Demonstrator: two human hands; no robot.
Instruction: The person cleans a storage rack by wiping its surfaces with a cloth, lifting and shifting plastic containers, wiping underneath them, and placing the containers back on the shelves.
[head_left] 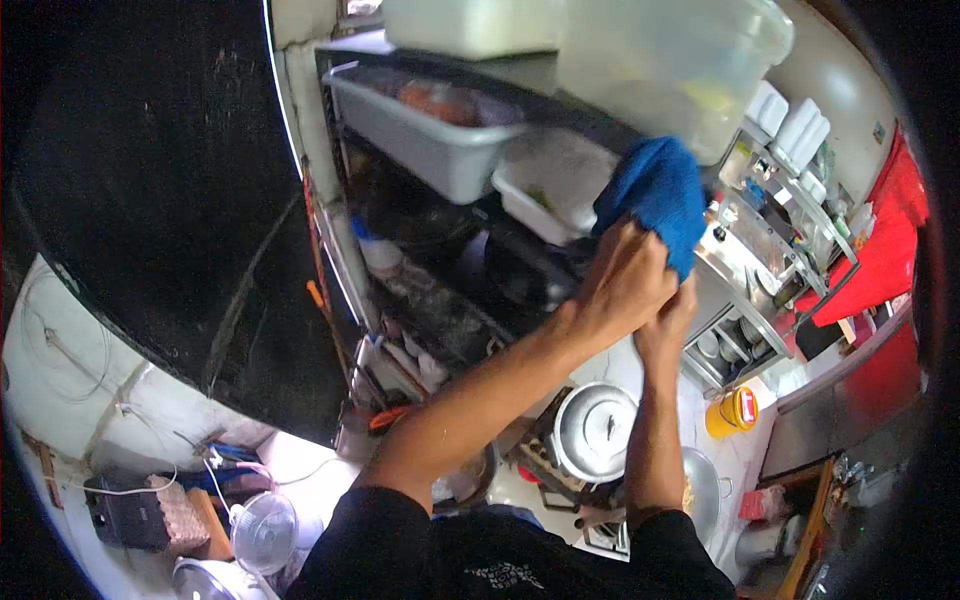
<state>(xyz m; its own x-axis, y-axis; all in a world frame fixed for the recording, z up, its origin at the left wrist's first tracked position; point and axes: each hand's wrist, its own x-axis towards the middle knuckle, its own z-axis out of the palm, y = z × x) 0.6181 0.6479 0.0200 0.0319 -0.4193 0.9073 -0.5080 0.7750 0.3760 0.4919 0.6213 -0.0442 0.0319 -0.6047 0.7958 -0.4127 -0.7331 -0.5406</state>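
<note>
A blue cloth [658, 195] is bunched up in front of me, its upper part bulging above my knuckles. My left hand [625, 272] is closed in a fist round the lower part of it. Just below and to the right, my right hand [672, 315] is closed against the cloth's lower end; its fingers are partly hidden behind the left hand. Behind the cloth stands a large translucent plastic tub [650, 75] on the upper shelf. A white tray [550, 185] with something green in it lies just left of the cloth.
A grey bin [430, 135] with reddish contents sits on the rack at the left. Below my arms are a lidded metal pot [597, 430] and a wide pan [705, 490]. A yellow bucket [732, 412] stands on the floor, near a metal dish rack [745, 335].
</note>
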